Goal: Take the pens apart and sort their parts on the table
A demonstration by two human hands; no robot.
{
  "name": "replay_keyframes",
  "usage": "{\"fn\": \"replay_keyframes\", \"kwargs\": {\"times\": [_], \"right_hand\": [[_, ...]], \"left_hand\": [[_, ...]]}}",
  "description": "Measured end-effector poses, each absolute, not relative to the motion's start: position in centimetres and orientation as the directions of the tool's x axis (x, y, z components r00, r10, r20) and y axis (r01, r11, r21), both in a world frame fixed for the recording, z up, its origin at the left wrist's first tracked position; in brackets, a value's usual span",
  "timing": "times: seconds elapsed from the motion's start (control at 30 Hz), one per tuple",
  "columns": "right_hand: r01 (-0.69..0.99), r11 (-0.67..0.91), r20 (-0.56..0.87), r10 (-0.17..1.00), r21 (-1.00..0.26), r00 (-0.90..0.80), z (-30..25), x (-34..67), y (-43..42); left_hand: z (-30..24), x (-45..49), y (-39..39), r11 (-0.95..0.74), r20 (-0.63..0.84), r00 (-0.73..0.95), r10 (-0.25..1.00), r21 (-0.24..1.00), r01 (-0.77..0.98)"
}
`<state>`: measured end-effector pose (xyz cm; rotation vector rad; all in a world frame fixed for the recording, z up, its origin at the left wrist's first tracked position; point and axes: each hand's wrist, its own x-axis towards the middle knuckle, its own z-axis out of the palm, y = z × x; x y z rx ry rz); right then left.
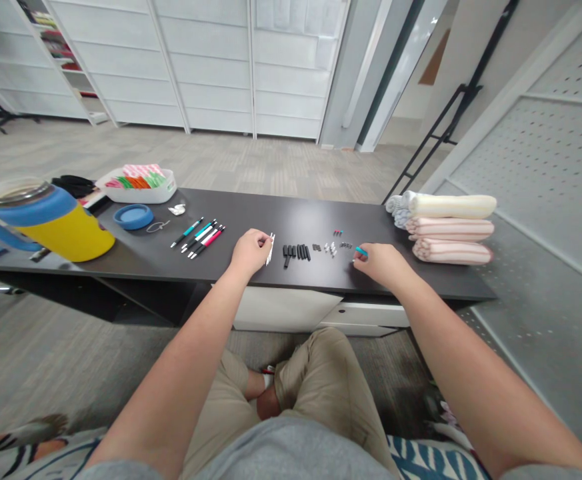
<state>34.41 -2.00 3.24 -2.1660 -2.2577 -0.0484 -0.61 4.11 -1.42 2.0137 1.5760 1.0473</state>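
Note:
My left hand (251,255) is on the dark tabletop, its fingers closed at a few thin white pen refills (271,249). My right hand (383,265) pinches a blue pen barrel (361,251) whose end pokes out past the fingertips; the rest is hidden. Between the hands lie a row of black pen grips (297,252), small dark pieces (317,247), whitish pieces (331,249) and metal springs (345,245). Just behind them sit tiny red and blue bits (338,233). Several assembled pens (201,237), in blue, white, black and red, lie left of my left hand.
At the left stand a yellow and blue mug (65,227), a blue lid (133,217) and a white basket (143,193) of wrapped packets. Crumpled white paper (177,209) lies near the pens. Rolled towels (451,230) are stacked at the right end of the table (241,203).

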Motion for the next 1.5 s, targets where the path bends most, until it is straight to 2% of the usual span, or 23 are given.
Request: {"fn": "replay_keyframes", "kwargs": {"times": [0.3, 0.67, 1.0, 1.23, 1.5], "right_hand": [[0.998, 0.070, -0.016, 0.997, -0.012, -0.070, 3.1, 33.8, -0.7], [0.979, 0.075, -0.023, 0.996, -0.190, -0.081, 2.1, 33.1, -0.4], [0.979, 0.094, -0.038, 0.994, -0.180, -0.102, 2.6, 32.5, 0.3], [0.975, -0.007, -0.047, 0.999, -0.222, -0.003, 2.3, 32.8, 0.1], [0.985, -0.017, 0.004, 1.000, -0.172, 0.018, 1.9, 32.0, -0.5]], "left_hand": [[-1.6, -0.6, 4.3, -0.315, 0.339, 0.098, 0.935, 0.676, 0.666], [-1.6, -0.6, 4.2, -0.314, 0.339, 0.095, 0.936, 0.682, 0.660], [-1.6, -0.7, 4.2, -0.315, 0.337, 0.100, 0.936, 0.678, 0.665], [-1.6, -0.6, 4.2, -0.311, 0.330, 0.099, 0.939, 0.686, 0.658], [-1.7, -0.6, 4.2, -0.309, 0.330, 0.093, 0.939, 0.696, 0.649]]}}
